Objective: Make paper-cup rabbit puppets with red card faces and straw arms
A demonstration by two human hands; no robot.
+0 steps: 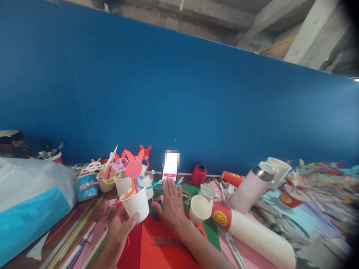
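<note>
My left hand [119, 228] is wrapped round the lower side of a white paper cup [136, 206]. From that cup rise pipe cleaners and an orange paper rabbit head [134, 167] with a drawn face. My right hand [171, 203] is stretched flat with its fingers spread, over the green and red paper, its fingertips by the lower edge of a lit phone [170, 166] leaning near the blue wall. Beneath the right forearm lie scissors [165, 241] on red paper [157, 257]. An empty white cup [200, 209] stands just right of the right hand.
More decorated cups [106, 179] stand at the left, beside pipe cleaners [70, 237] and a plastic bag [33, 198]. At the right are a long stack of paper cups [258, 237], a pale thermos [251, 188], a red roll [199, 174] and cluttered craft scraps.
</note>
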